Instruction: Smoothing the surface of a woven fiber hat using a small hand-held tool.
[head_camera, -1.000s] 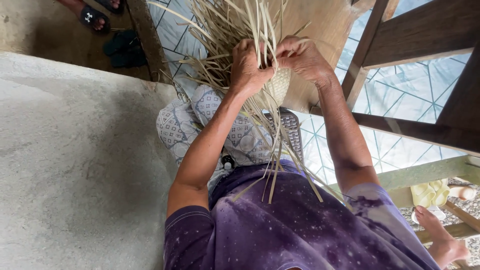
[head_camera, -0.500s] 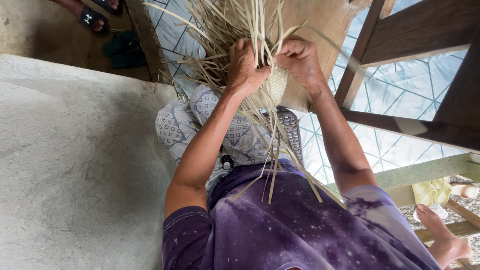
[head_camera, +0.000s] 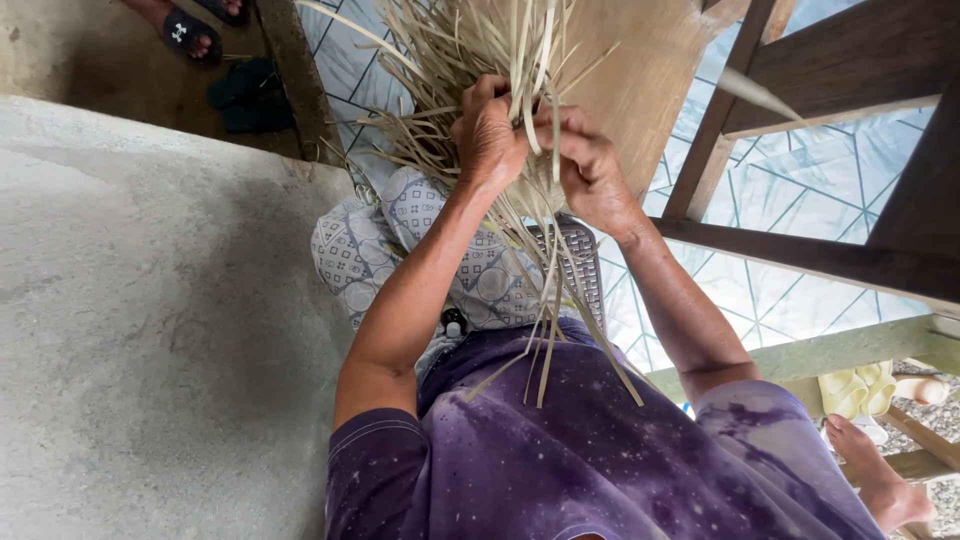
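We see both hands raised in front of the body, meeting at a bundle of pale straw-coloured strips (head_camera: 500, 60). The left hand (head_camera: 490, 135) has its grip closed around the strips, the fingers curled over them so that the knuckles face us; the strips pass through the fist. The right hand (head_camera: 590, 165) sits just beside the left, touching or nearly touching it, and its grip is also closed, the fingers pinched on strips at the same gathered spot. Between the two grips we make out a small rounded woven piece (head_camera: 540, 190), mostly hidden by the fingers, so we cannot tell its full shape.

Above the grips the strips fan out in many directions. Below the grips loose ends (head_camera: 550, 330) hang down, reaching over the purple shirt (head_camera: 600, 450) of the person.

Below the left grip lies a patterned cloth (head_camera: 400, 250) in white and blue, spread over the lap. Just below the right grip, a dark ribbed object (head_camera: 585, 265) shows from behind the hanging ends; we cannot tell what it is. Behind the grips stands a light wooden board (head_camera: 640, 70), and to the right of the right grip run dark wooden beams (head_camera: 830, 260) over a tiled floor (head_camera: 800, 200). Well to the left of the left grip stretches a grey concrete surface (head_camera: 150, 330). Far up left, a foot in a dark sandal (head_camera: 185, 30) belongs to another person.
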